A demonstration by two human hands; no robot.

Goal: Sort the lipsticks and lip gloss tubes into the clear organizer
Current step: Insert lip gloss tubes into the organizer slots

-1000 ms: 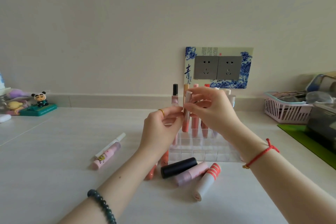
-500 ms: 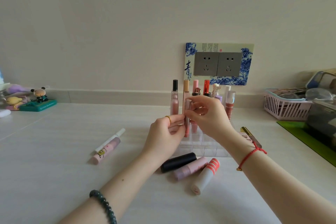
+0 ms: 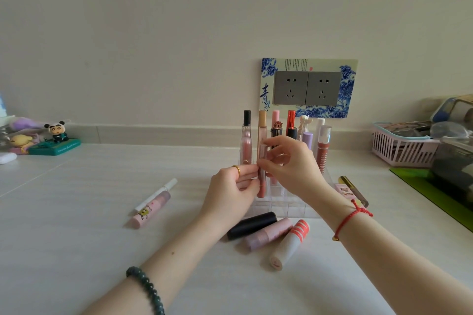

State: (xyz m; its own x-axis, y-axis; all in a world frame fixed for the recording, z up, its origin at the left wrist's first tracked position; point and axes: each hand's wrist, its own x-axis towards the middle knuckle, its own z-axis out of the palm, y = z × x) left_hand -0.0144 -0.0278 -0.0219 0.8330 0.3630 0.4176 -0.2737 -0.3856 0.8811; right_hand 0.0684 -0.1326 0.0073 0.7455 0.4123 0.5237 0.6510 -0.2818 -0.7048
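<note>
Head view: the pink gloss tube stands upright just left of the frame's centre, its lower end down among the front-left cells of the clear organizer; whether it has reached the cell floor cannot be told through the plastic. The left hand pinches the tube's middle from the left with its fingers pressed together against the barrel, while the right hand pinches it from the right just below the cap, its other fingers curled loosely. To do this step well, I would hold the tube plumb over a single cell and lower it straight down, not at a slant, since the dividers look thin and a tilted end would likely catch on them. The back row of tall tubes stands just behind the knuckles, so the hands should probably come away upward and toward the lower edge of the frame, one at a time, with the light organizer steadied so it does not slide on the bench. A black lipstick, a lilac tube and a striped-cap tube lie just below the organizer, and a cartoon-print tube lies well apart toward the left, all not yet sorted
</note>
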